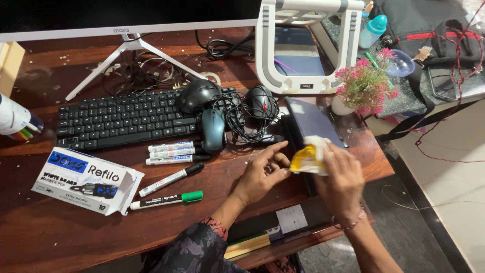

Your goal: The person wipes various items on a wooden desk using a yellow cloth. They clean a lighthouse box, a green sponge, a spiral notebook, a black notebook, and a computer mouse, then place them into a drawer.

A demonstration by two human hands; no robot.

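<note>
Yellow and white, the crumpled cloth [309, 155] sits bunched under my right hand [341, 178], which presses down on it with the fingers closed over the top, at the near right part of the wooden desk [212, 212]. The cloth lies against the near edge of a dark blue flat case [312, 121], a closed slab that runs away from me toward the far right. My left hand [262, 172] rests just left of the cloth, fingers curled and its fingertips touching the yellow fold; whether it truly pinches the fabric I cannot tell. Further left lie whiteboard markers [172, 152], three side by side, then one with a black cap and one with a green cap nearer to me. A blue and white marker box [86, 179] lies at the near left. Beyond the markers is a black keyboard [121, 119], with three computer mice [214, 129] and tangled cables at its right end. Farther off stand a white monitor stand [126, 53] and a white laptop stand [303, 45], with a pot of pink flowers [365, 83] to the right.
</note>
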